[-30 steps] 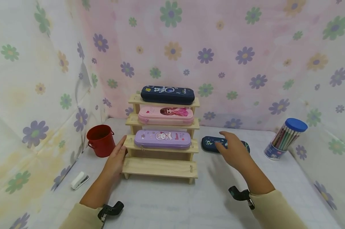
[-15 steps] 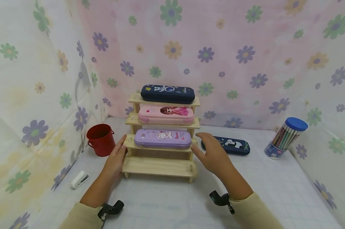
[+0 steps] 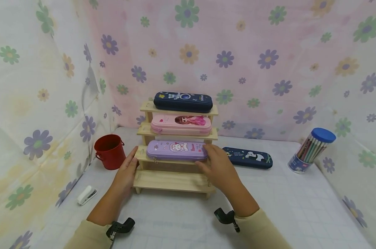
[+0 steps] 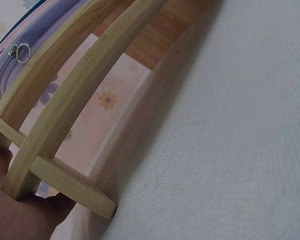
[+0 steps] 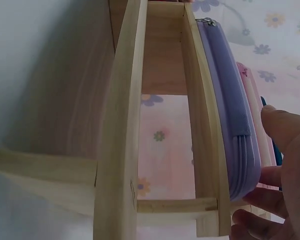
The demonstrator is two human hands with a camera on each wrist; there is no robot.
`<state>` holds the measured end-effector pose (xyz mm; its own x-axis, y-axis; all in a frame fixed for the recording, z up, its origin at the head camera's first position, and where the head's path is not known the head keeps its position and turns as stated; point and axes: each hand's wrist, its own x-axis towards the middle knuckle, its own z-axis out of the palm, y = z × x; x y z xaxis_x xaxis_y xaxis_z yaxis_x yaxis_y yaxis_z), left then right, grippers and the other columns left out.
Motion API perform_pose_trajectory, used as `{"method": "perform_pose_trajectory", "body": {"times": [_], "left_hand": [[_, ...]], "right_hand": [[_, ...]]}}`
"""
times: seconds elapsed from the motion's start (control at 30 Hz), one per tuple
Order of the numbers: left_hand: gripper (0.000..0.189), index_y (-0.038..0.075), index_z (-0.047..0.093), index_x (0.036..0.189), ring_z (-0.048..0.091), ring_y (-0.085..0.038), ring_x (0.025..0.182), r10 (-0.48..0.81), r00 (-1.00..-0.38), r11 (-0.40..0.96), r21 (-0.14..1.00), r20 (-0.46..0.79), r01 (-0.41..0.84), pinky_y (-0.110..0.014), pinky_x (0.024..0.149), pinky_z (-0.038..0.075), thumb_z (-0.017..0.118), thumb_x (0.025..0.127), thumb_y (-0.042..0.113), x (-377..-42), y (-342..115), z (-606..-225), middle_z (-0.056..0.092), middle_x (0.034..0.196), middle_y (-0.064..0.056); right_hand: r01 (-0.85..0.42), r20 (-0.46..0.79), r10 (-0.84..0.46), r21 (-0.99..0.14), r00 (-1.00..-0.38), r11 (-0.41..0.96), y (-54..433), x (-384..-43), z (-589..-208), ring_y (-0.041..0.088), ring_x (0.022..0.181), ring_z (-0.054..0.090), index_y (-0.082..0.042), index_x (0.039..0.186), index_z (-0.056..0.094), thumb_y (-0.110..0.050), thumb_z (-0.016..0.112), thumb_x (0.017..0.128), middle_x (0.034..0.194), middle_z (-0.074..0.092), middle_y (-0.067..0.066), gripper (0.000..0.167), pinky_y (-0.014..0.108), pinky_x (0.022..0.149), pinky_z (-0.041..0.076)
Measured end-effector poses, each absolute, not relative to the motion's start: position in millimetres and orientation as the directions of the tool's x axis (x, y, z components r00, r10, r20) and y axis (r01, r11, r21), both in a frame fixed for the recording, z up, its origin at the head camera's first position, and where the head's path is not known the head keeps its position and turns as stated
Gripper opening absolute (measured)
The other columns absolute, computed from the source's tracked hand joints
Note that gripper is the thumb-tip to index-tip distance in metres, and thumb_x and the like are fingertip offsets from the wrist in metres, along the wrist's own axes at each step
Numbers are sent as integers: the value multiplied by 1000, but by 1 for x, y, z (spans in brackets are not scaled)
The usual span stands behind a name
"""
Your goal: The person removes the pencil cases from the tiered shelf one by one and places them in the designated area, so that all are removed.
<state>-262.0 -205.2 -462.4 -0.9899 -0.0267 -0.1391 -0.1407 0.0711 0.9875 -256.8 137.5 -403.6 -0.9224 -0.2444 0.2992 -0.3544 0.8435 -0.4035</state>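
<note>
A stepped wooden rack stands mid-table. Its tiers bear a dark blue space pencil case on top, a pink one with a doll picture below, then a purple rabbit pencil case. The lowest tier is bare. My left hand grips the rack's left end; in the left wrist view its digits lie on both sides of a board end. At the purple case's right end is my right hand. Its fingertips touch that end, while another digit stands off from the case.
Behind the right hand lies a dark blue panda pencil case. A blue-lidded tub of pencils stands far right. Left of the rack are a red bucket and a white stapler. Flowered cloth walls surround the table.
My right hand has moved left from over the panda pencil case to the purple case's right end, uncovering most of the panda case. The left hand has stayed at the rack.
</note>
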Motion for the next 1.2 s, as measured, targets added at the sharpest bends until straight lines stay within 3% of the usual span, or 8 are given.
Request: {"method": "perform_pose_trajectory", "body": {"times": [0.37,0.7,0.97,1.2], "left_hand": [[53,50,19,164,14,-21,163,-15,-989,61,987,-146,-146,-47,130,23,34,113,47,-262,-208,-461,18,175,11],[53,49,19,165,15,-21,163,-21,-991,57,989,-136,-137,-46,130,23,33,114,45,-263,-207,-462,18,175,10],[52,50,21,164,17,-20,163,-19,-990,43,989,-143,-144,-46,130,22,34,114,44,-263,-207,-463,21,174,11],[52,50,22,164,17,-19,163,-11,-991,19,991,-134,-134,-45,131,22,35,114,43,-264,-208,-464,21,174,11]], "right_hand": [[-346,326,-211,-443,-921,827,122,-266,-409,36,151,38,-8,158,44,-53,73,95,164,41,12,82,57,123,36],[-265,300,-126,-486,-946,833,110,-272,-411,39,152,36,-7,161,38,-58,74,93,166,37,15,92,57,124,34],[-211,282,-70,-508,-957,835,104,-272,-417,36,152,36,-11,162,35,-71,70,88,167,35,12,102,57,123,36],[-190,277,-39,-545,-960,816,104,-271,-417,35,148,43,-9,159,37,-69,73,87,163,42,12,101,56,121,40]]}}
